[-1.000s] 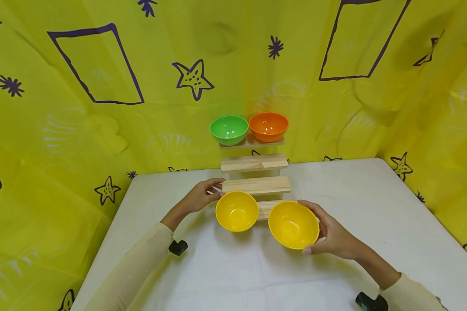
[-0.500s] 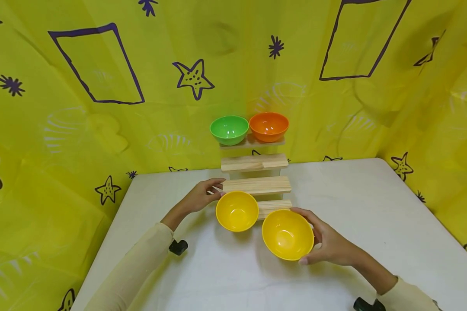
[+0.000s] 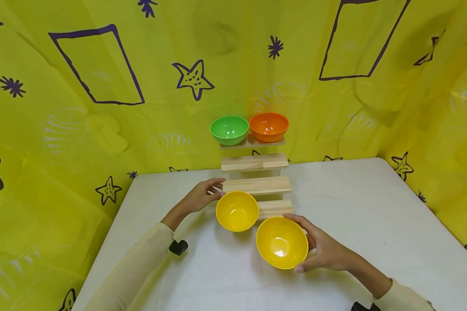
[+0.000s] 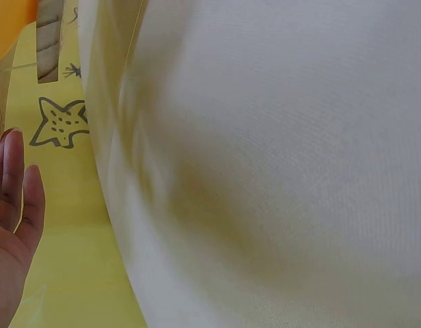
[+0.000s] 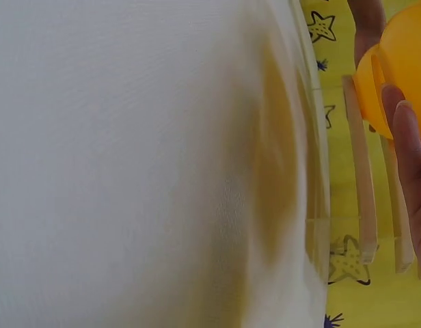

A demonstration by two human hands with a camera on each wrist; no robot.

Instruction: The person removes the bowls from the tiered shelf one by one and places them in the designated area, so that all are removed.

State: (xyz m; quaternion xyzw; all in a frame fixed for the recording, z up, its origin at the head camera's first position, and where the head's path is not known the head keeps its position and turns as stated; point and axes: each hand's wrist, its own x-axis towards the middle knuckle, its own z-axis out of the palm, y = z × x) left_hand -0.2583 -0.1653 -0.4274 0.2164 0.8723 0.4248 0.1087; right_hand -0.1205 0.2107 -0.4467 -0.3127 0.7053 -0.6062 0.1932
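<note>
A wooden stepped rack [image 3: 257, 185] stands at the table's far side. On its lowest step, at the left, sits a yellow bowl [image 3: 237, 211], hiding that end of the step. My left hand [image 3: 200, 196] is at the rack's left side, its fingertips by the third step's end and its thumb by this bowl's rim; the left wrist view shows its fingers fairly straight. With thumb and fingers my right hand [image 3: 324, 250] grips a second yellow bowl [image 3: 282, 242] by its right side, in front of the lowest step, tilted toward me. That bowl [image 5: 409, 61] also shows in the right wrist view.
A green bowl [image 3: 228, 130] and an orange bowl [image 3: 269, 127] sit side by side on the top step. Behind the rack hangs a yellow sheet [image 3: 159, 138] with dark drawings, which also lines both sides. A white cloth [image 3: 202, 276] covers the table.
My right hand has moved the second yellow bowl toward me and a little left, away from the lowest step. The left hand and the other bowls stay where they were.
</note>
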